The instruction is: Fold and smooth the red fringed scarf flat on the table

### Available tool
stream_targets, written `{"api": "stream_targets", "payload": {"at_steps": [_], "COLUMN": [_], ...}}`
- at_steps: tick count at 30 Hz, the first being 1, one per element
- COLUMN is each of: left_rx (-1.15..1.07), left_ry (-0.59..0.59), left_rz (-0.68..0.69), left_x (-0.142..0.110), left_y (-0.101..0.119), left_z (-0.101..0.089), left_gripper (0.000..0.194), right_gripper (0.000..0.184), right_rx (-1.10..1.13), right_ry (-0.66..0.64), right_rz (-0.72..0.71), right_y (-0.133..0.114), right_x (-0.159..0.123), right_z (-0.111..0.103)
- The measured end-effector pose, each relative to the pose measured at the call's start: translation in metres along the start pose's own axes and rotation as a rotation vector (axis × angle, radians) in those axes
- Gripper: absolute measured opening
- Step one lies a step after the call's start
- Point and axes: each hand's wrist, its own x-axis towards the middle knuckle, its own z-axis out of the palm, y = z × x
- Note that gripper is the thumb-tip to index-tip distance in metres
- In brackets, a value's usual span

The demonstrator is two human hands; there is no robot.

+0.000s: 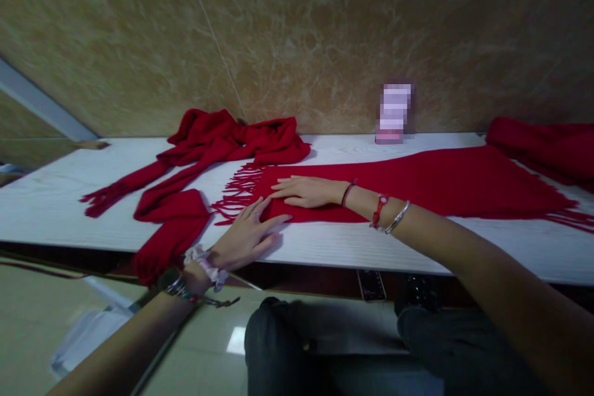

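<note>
Where the crumpled scarf (208, 136) drops over the front edge of the surface (55, 198), its lower end is partly hidden by the watch (171, 283); farther right, an upright item (394, 111) by the wall is pixelated past reading, and a red heap (547, 145) is cut off by the frame. The left hand (248, 238), open with thumb apart, rests at the fringed end of the flat scarf (431, 182); the right hand (309, 190) lies open, palm down, on that scarf just beside it. Neither grips anything. The flat scarf stretches lengthwise along the surface, the right forearm crossing its front edge. Below sits a dim phone (371, 286).
</note>
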Motion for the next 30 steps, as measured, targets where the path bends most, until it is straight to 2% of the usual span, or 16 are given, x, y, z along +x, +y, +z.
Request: {"api": "stream_targets", "payload": {"at_steps": [2, 5, 9, 14, 18, 21, 23, 26, 28, 30], "left_rx": [-0.004, 0.009, 0.040, 0.044, 0.032, 0.017, 0.001, 0.028, 0.094, 0.136], "left_ry": [-0.006, 0.012, 0.049, 0.036, 0.022, 0.017, 0.022, 0.092, 0.155, 0.167], "left_rz": [0.048, 0.096, 0.094, 0.079, 0.063, 0.038, -0.007, -0.196, -0.321, -0.351], "left_x": [0.001, 0.000, -0.002, -0.002, -0.005, -0.003, 0.006, 0.033, 0.056, 0.076], "left_y": [-0.004, -0.008, -0.006, -0.004, -0.003, -0.002, -0.002, 0.000, 0.001, 0.001], "left_z": [-0.004, -0.005, 0.001, 0.004, 0.002, -0.005, -0.012, -0.019, -0.018, -0.011], "left_gripper": [0.042, 0.043, 0.047, 0.048, 0.048, 0.048, 0.046, 0.043, 0.043, 0.045], "right_gripper": [0.041, 0.043, 0.046, 0.047, 0.048, 0.049, 0.051, 0.054, 0.058, 0.061], "right_rx": [-0.007, -0.054, -0.102, -0.084, -0.115, -0.092, -0.064, -0.067, -0.084, -0.109], "right_ry": [-0.041, -0.037, 0.005, -0.023, -0.032, 0.046, 0.111, 0.143, 0.114, 0.069], "right_rz": [-0.005, 0.100, 0.244, 0.141, 0.255, 0.273, 0.264, 0.333, 0.417, 0.479], "right_y": [0.003, 0.021, 0.040, 0.028, 0.028, 0.024, 0.012, -0.013, -0.028, -0.038], "right_x": [0.002, 0.007, 0.016, 0.030, 0.032, 0.014, -0.007, -0.040, -0.055, -0.061], "right_z": [0.005, 0.007, 0.004, 0.009, 0.008, 0.000, -0.007, -0.010, -0.006, 0.002]}}
